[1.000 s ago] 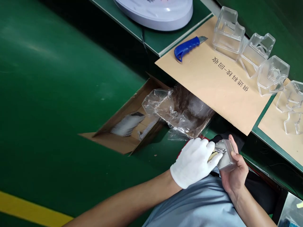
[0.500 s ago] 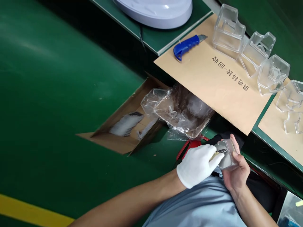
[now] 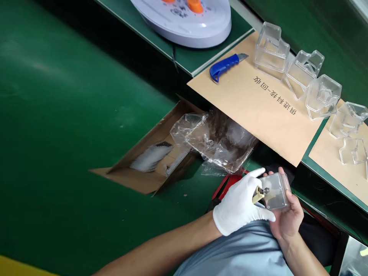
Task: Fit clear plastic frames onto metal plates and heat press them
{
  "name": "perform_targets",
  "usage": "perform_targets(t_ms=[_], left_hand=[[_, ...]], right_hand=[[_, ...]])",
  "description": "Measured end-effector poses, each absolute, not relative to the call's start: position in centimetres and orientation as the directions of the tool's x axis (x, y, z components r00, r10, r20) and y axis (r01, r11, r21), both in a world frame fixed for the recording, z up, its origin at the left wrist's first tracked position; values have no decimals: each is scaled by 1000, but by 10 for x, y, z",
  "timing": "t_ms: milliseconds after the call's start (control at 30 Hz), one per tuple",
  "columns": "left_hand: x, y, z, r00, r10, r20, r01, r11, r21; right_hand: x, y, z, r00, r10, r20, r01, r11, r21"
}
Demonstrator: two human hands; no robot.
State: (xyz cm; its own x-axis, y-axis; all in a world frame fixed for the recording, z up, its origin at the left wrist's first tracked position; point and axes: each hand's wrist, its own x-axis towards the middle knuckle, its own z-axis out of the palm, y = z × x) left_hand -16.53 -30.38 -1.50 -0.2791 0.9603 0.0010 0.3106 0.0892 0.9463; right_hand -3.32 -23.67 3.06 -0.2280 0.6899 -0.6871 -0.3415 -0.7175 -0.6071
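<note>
Step in hand: close work on a small part at the face of a box, judging by how the hands sit.
Left hand (image 3: 238,205): white cotton glove, grip closed on a small yellow-handled tool (image 3: 258,196) with a dark metal head, held over the box face. Contact with the box: cannot tell.
Right hand (image 3: 287,218): bare, grip closed around a clear plastic box (image 3: 275,191), fingers cupped behind it.
Box position: held in the air in front of a blue shirt (image 3: 230,249), near side, well off the tabletop.
Next move: needs the box kept steady and the tool head square to the face. Both hands are busy, so no spare support.
Far right: clear moulded plastic covers (image 3: 271,50) in a row on a kraft card sheet (image 3: 253,111), which has printed Chinese text.
On the card: blue utility knife (image 3: 225,67), blade pointing right.
Far: lilac appliance (image 3: 184,27) with orange knobs, on a green tabletop (image 3: 184,57).
Left of the hands: open cardboard carton (image 3: 149,165) on the green floor (image 3: 66,115), with a crumpled plastic bag (image 3: 215,142) at its right end. Red item (image 3: 230,184) just left of the box, mostly hidden.
</note>
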Motion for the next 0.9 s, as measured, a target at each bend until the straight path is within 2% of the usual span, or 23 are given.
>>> perform_targets(t_ms=[133,233,300,400,533,700,833,900], left_hand=[[-171,-298,-12,-213,969,124,387,-33,921],[-187,-297,-14,-48,961,271,523,-207,827],[-196,-296,-15,67,951,300,587,-281,759],[-205,-291,-14,139,943,302,606,-322,727],[-213,-280,-4,288,872,396,582,-488,651],[-216,-265,8,485,811,327,593,-579,559],[-218,-259,7,510,796,327,650,-605,459],[-221,-259,6,443,843,304,701,-537,469]], right_hand=[[-26,-240,31,-335,672,-660,-338,-740,-582],[-15,-236,35,-462,581,-670,-312,-814,-491],[-8,-233,37,-509,534,-675,-284,-845,-454],[0,-229,39,-528,517,-674,-270,-854,-444],[1,-225,42,-578,476,-663,-264,-878,-399],[-2,-217,44,-634,355,-687,-183,-932,-313],[3,-212,44,-655,301,-693,-141,-950,-279],[6,-209,43,-628,327,-706,-172,-943,-284]])
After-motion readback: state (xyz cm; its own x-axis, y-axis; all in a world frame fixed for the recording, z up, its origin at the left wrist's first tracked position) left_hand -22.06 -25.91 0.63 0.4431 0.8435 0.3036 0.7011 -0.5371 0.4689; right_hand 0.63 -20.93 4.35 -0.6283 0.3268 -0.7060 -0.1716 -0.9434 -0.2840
